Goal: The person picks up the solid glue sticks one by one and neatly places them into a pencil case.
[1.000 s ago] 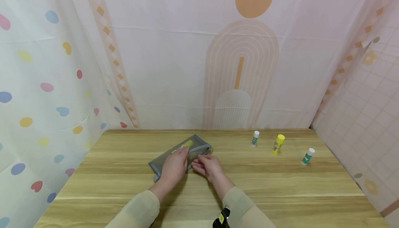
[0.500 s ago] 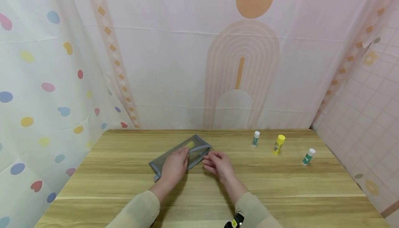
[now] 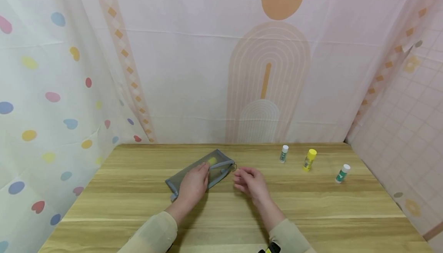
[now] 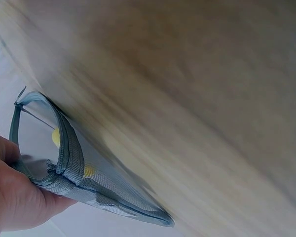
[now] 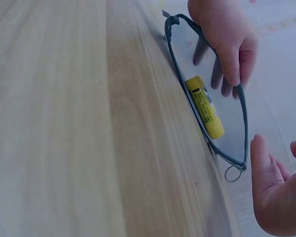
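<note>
A grey mesh zip pouch (image 3: pixel 181 180) lies slantwise on the table, its zipped mouth gaping. Pinched at one edge of that mouth, it is held by my left hand (image 3: pixel 195 183), thumb against the rim in the right wrist view. Inside sits a yellow glue stick (image 5: pixel 204 107), its label showing. A small metal ring (image 5: pixel 233 174) hangs at the pouch's corner where the zip ends. Just right of that corner is my right hand (image 3: pixel 252 183), fingers loosely extended and holding nothing.
Three glue sticks stand at the back right of the wooden table (image 3: pixel 328 222): a small white-capped one (image 3: pixel 283 154), a yellow one (image 3: pixel 309 160) and a green-and-white one (image 3: pixel 342 173). Patterned curtains (image 3: pixel 194 72) rise behind the table and along both sides.
My right hand has moved right, from beside the pouch's mouth to just past its ringed corner. My left hand keeps its hold, and the pouch stays in place.
</note>
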Action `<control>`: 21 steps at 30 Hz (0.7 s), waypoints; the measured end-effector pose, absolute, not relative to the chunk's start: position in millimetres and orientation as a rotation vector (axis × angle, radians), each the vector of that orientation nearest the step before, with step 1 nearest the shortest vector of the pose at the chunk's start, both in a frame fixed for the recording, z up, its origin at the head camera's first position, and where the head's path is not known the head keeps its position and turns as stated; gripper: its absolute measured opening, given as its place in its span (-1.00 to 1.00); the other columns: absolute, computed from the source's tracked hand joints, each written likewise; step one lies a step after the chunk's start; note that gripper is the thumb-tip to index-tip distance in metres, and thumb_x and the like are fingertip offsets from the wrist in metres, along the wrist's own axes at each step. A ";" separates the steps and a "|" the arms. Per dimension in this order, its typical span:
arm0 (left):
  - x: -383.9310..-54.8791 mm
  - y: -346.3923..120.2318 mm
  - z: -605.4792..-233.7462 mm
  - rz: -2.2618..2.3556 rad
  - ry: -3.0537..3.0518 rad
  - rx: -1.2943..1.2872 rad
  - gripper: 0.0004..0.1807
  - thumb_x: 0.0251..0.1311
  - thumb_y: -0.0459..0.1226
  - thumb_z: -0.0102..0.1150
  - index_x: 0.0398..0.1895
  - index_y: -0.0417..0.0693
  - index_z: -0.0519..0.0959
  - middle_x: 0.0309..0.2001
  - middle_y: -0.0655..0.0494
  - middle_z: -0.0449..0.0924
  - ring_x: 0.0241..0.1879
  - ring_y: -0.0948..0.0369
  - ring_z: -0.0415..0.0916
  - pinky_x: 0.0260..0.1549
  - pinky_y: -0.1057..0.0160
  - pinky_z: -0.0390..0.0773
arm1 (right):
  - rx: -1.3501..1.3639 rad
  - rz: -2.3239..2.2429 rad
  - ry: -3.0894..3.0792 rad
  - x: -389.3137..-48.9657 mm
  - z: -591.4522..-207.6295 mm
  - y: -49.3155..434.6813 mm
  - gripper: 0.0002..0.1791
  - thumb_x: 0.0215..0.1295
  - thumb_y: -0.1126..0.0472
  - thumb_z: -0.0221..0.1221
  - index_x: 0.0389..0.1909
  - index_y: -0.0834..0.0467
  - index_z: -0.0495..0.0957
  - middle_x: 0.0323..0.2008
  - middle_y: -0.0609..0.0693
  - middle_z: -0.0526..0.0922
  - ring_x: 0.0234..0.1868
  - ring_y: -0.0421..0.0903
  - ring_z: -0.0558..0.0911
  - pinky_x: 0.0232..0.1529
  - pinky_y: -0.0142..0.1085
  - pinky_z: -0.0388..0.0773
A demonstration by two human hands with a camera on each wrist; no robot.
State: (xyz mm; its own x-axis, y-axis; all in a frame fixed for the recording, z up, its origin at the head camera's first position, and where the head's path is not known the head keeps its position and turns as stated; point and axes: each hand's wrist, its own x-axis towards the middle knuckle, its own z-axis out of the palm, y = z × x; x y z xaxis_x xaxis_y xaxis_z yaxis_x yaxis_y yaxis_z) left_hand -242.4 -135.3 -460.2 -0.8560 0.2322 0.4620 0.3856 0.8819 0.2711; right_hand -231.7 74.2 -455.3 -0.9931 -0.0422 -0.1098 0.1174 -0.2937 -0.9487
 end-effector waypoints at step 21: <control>-242.7 -135.4 -459.6 -0.528 -2.637 -0.442 -0.66 0.30 -0.40 0.20 0.12 -0.31 0.59 0.08 -0.22 0.61 0.04 -0.12 0.59 -0.01 -0.07 0.61 | 0.103 -2.366 2.139 -227.3 -440.9 121.1 -0.62 0.45 0.33 0.10 0.18 0.46 0.39 -0.04 0.29 0.64 -0.22 -0.12 0.68 -0.21 -0.29 0.69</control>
